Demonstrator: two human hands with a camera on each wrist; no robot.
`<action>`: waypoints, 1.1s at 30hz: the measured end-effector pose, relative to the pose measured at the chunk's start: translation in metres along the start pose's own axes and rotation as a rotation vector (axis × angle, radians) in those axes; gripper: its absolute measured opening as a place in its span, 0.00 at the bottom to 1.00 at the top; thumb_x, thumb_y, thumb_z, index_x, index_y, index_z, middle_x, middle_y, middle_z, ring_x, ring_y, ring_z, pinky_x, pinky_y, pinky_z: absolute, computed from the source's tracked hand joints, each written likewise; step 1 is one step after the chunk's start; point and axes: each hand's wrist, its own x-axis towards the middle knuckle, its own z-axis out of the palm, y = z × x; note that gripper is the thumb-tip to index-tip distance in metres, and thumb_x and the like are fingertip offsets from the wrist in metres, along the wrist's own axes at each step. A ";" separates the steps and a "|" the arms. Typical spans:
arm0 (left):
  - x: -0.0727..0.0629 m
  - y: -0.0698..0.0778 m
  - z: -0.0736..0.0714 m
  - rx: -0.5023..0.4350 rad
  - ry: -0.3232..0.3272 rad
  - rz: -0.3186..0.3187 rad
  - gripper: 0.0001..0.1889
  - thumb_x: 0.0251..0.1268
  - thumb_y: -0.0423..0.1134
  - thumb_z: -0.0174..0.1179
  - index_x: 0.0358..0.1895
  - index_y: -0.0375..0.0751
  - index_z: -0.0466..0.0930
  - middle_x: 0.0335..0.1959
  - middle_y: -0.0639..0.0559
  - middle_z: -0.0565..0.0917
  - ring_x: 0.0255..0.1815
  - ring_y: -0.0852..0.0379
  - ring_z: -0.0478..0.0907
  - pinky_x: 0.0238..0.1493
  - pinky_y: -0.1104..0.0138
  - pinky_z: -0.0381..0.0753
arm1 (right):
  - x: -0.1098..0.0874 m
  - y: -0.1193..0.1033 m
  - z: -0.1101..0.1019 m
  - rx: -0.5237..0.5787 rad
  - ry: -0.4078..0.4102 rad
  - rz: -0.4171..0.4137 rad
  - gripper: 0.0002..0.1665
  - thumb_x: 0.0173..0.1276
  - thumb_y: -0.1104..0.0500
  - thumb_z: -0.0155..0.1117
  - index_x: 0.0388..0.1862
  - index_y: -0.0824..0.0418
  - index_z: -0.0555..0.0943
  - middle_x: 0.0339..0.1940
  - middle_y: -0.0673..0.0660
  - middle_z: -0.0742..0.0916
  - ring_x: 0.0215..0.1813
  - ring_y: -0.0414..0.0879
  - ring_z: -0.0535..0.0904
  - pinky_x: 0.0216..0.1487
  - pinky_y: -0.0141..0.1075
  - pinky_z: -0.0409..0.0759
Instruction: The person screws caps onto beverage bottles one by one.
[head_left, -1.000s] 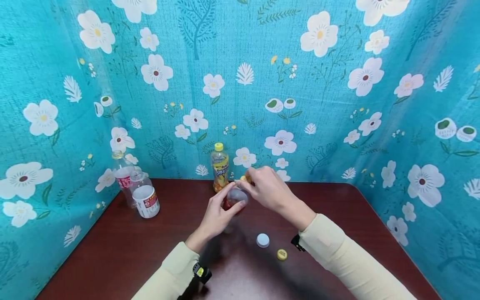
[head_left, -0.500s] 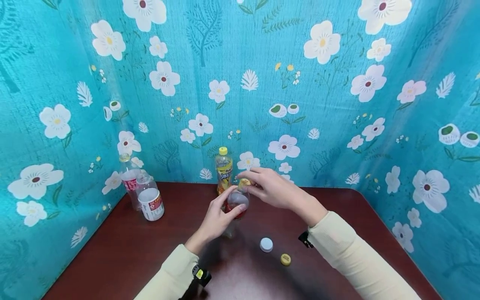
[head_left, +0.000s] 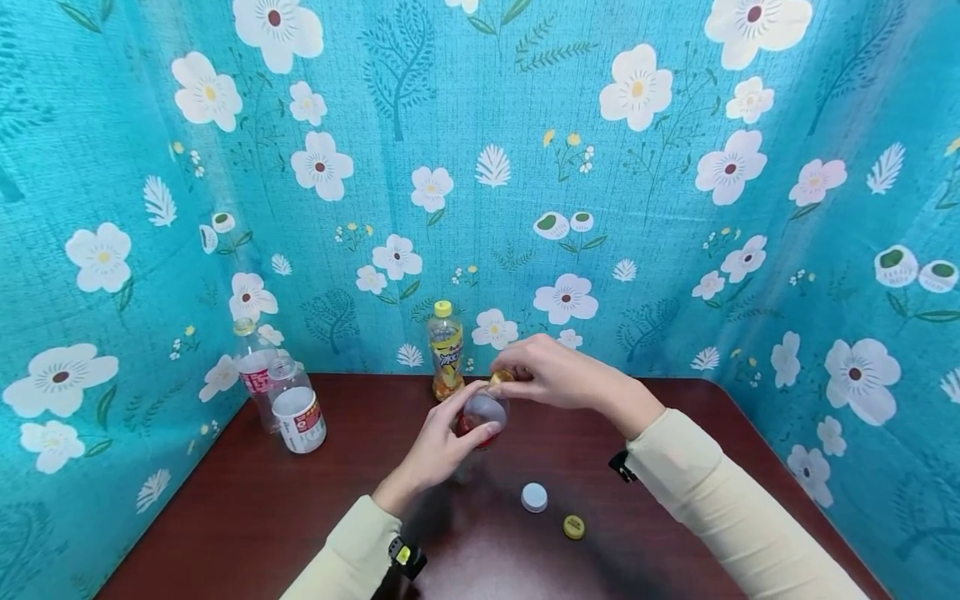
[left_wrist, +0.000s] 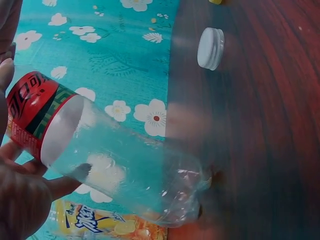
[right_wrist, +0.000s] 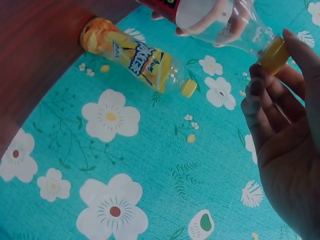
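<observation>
My left hand [head_left: 438,442] grips a clear plastic bottle [left_wrist: 127,155] with a red label, fingers and thumb around its upper part. In the left wrist view the bottle leans across, its bare lower body showing and its base close over the dark table. At the bottle's mouth sits a yellow cap [right_wrist: 275,55], which my right hand [head_left: 558,375] pinches between thumb and fingers. Behind the hands stands an upright bottle with a yellow cap and yellow label [head_left: 446,350], orange at its bottom.
A white cap [head_left: 534,497] and a small yellow cap [head_left: 573,527] lie on the dark red table [head_left: 360,483], nearer the front. Toward the back left stand two uncapped bottles, a white-labelled one [head_left: 298,412] and a pink-labelled one [head_left: 255,367]. A flowered blue curtain [head_left: 480,250] surrounds the table.
My right fingers loosened around the yellow cap half a second ago and now close on it again. My left hand keeps its hold on the bottle. The head view has shifted slightly.
</observation>
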 end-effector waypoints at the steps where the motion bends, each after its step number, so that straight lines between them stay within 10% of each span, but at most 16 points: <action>1: -0.001 0.000 0.000 0.010 0.005 0.008 0.29 0.69 0.45 0.69 0.71 0.60 0.72 0.61 0.51 0.82 0.53 0.55 0.80 0.52 0.59 0.82 | 0.000 -0.001 0.000 0.000 0.001 -0.007 0.07 0.73 0.54 0.69 0.46 0.54 0.87 0.25 0.44 0.78 0.25 0.36 0.69 0.27 0.32 0.70; 11: -0.007 0.003 0.001 -0.019 0.080 -0.029 0.30 0.66 0.40 0.71 0.70 0.53 0.73 0.62 0.52 0.82 0.53 0.52 0.80 0.51 0.55 0.83 | -0.001 0.000 0.011 0.065 0.072 -0.004 0.10 0.73 0.55 0.68 0.50 0.57 0.86 0.27 0.42 0.80 0.25 0.35 0.71 0.28 0.32 0.73; 27: -0.003 0.002 0.005 0.008 0.176 -0.087 0.31 0.67 0.46 0.70 0.72 0.57 0.72 0.62 0.53 0.82 0.52 0.54 0.82 0.50 0.62 0.85 | 0.019 -0.028 0.025 -0.048 0.252 0.404 0.11 0.72 0.53 0.69 0.38 0.61 0.85 0.16 0.47 0.77 0.18 0.40 0.68 0.20 0.34 0.67; 33: 0.002 -0.001 0.004 0.008 0.153 -0.095 0.29 0.68 0.47 0.69 0.71 0.55 0.73 0.61 0.52 0.82 0.50 0.55 0.81 0.49 0.61 0.84 | 0.013 -0.012 0.025 0.080 0.283 0.351 0.11 0.78 0.54 0.61 0.37 0.57 0.86 0.18 0.48 0.79 0.20 0.42 0.70 0.26 0.37 0.71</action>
